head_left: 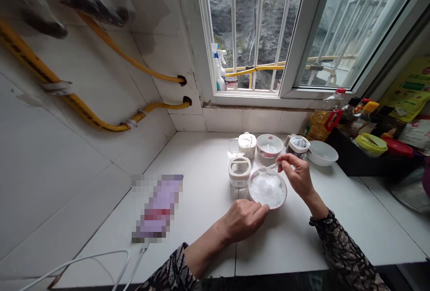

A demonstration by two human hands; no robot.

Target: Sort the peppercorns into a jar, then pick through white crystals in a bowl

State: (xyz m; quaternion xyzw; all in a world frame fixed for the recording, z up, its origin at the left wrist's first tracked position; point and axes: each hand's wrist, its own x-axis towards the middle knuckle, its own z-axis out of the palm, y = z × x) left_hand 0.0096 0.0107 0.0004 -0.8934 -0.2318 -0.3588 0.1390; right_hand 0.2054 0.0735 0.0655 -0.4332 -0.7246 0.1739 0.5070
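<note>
A bowl (285, 194) with a pinkish rim stands on the white tiled counter, heaped with a white grainy substance (268, 187). My left hand (247, 218) is closed at its near rim, thumb and fingers pinching the edge. Above the bowl's far right side, my right hand (297, 175) pinches the handle of a small pale spoon (270, 166). The spoon's tip points left, over the far rim; whether it touches the white substance I cannot tell. Just left of the bowl sits a clear square jar (239, 173) with a cream-coloured frame around its top.
Behind are a white-filled jar (247, 147), a flower-patterned bowl (269, 144), a jar with dark contents (298, 146) and a white bowl (323, 154). An oil bottle (319, 123) and a black box (349, 156) of condiments stand right. A pixelated purple object (163, 203) with a cable lies left.
</note>
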